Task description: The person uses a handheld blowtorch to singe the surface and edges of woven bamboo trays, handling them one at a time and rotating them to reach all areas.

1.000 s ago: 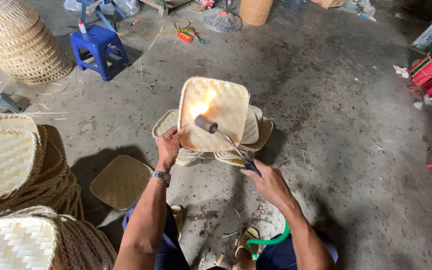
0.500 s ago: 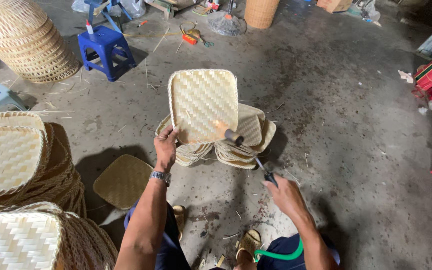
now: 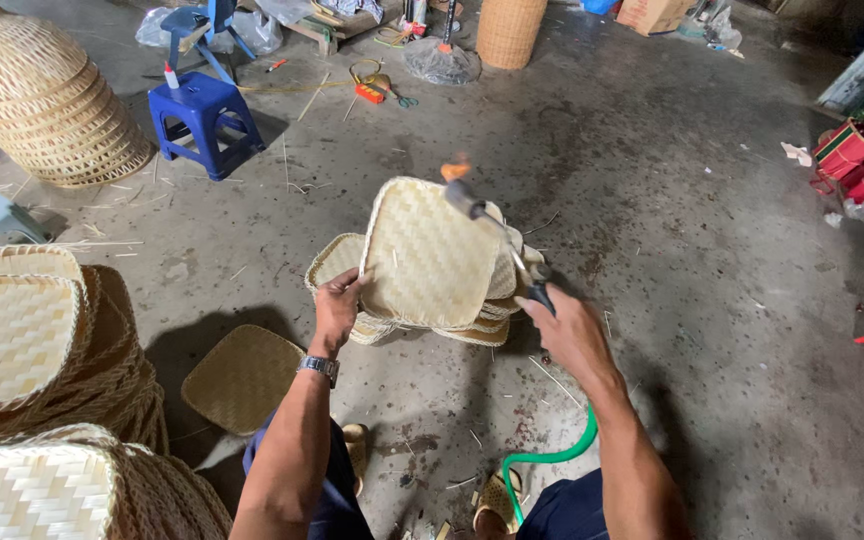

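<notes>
My left hand grips the lower left edge of a square woven bamboo tray and holds it tilted up, its underside toward me. My right hand holds a gas torch by its handle. The torch's nozzle points at the tray's top right edge, where a small orange flame burns. A green hose runs from the torch down past my right arm. Beneath the held tray lies a low pile of similar trays on the concrete floor.
One flat woven tray lies on the floor by my left arm. Tall stacks of woven trays stand at the left. Farther back are a large woven basket, a blue plastic stool and a round basket. Red items sit at the right.
The tray has been turned and tilted in my left hand. The torch has moved from the tray's middle up to its top right edge, with the flame now beyond the rim.
</notes>
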